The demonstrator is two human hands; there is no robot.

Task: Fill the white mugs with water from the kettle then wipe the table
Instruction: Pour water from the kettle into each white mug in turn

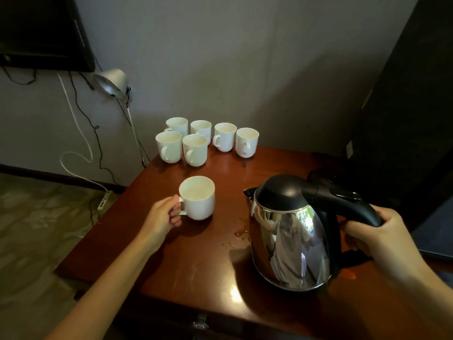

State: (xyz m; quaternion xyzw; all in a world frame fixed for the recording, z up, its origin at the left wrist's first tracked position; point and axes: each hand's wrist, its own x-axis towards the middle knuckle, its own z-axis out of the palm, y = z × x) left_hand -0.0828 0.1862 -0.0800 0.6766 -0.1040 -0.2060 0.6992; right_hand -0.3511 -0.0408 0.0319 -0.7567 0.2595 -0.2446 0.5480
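Currently gripping the handle of the near mug with the left hand, fingers curled round it from the left. Sits upright on the table, mouth up, handle pointing left into the grip, not far from the left edge. Right hand clenched round the black handle of the kettle. Stands upright, just right of the mug and apart from it, spout pointing left toward the mug, handle trailing right (resting or just lifted: can't tell). Open tabletop between near mug and six more mugs bunched at the far-left corner, right at the far edge. Small puddle between mug and kettle.
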